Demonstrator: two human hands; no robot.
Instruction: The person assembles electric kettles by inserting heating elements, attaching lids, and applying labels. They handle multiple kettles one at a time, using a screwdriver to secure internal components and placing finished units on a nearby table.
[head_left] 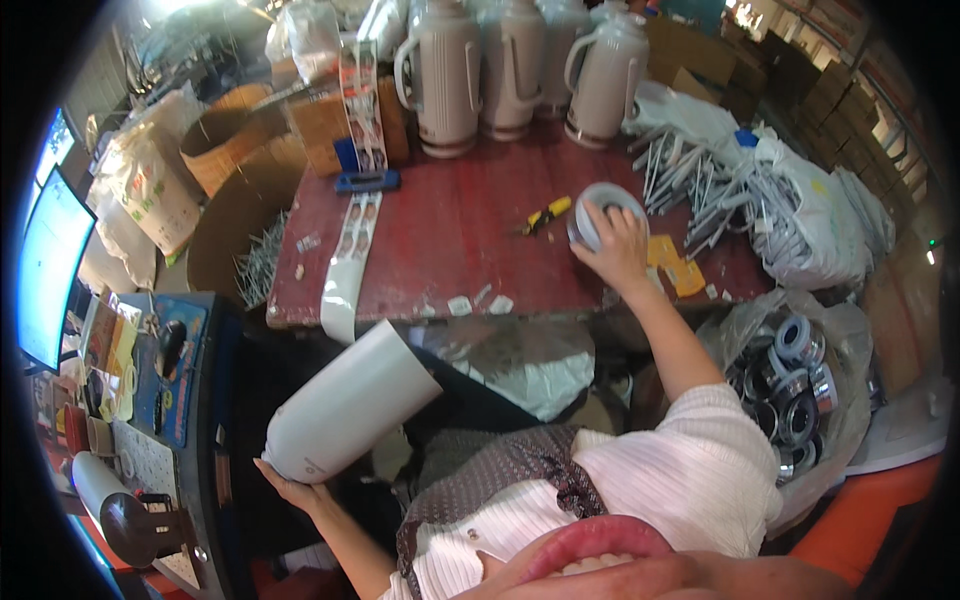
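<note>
My left hand (288, 486) grips the lower end of a pale grey, bottle-shaped casing (350, 405). The casing tilts up to the right in front of the table, its wide end toward the table's front edge. On the red table (455, 240), my right hand (620, 248) has its fingers over and inside a round grey collar (582, 232), closed on its rim. Just left of that collar lies a yellow-and-black cutting tool (546, 215). Yellow labels (682, 272) sit beside my right wrist.
Several grey thermos flasks (446, 85) stand along the table's back. Grey handle strips (690, 180) spill from a plastic bag at right. Below, a clear bag (845, 330) holds more collars. A label strip (352, 255) runs down the table's left; a monitor (52, 270) stands beyond.
</note>
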